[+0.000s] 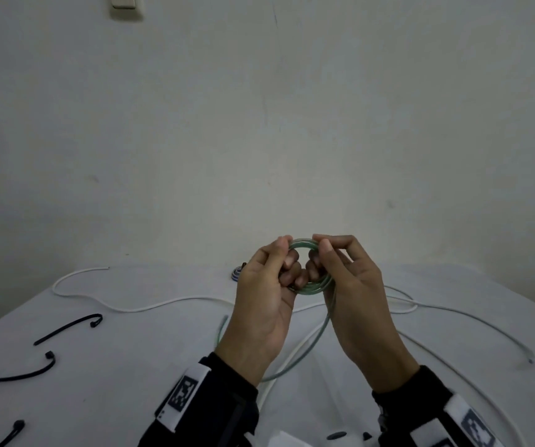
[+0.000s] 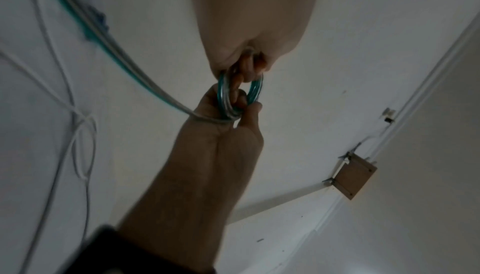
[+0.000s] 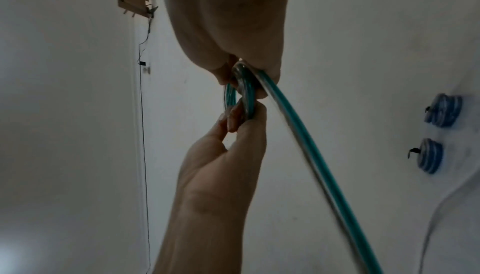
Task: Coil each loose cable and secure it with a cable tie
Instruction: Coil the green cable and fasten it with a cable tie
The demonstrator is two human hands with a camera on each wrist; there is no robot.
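A green cable coil (image 1: 303,244) of several small loops is held up over the table between both hands. My left hand (image 1: 287,257) pinches its left side with the thumb on top and the fingers curled through the ring. My right hand (image 1: 319,257) pinches the right side the same way. The loose green tail (image 1: 322,327) hangs from the coil under my right hand and loops on the table. The wrist views show the coil (image 2: 253,93) (image 3: 245,91) pinched between left hand (image 2: 249,68) (image 3: 241,114) and right hand (image 2: 241,109) (image 3: 244,79). Black cable ties (image 1: 69,329) lie at the left.
A white cable (image 1: 162,303) snakes across the white table (image 1: 130,366), and a pale grey one (image 1: 485,327) runs off to the right. Two tied blue coils (image 3: 444,111) (image 3: 430,156) lie by the wall, partly hidden behind my left hand in the head view (image 1: 235,274).
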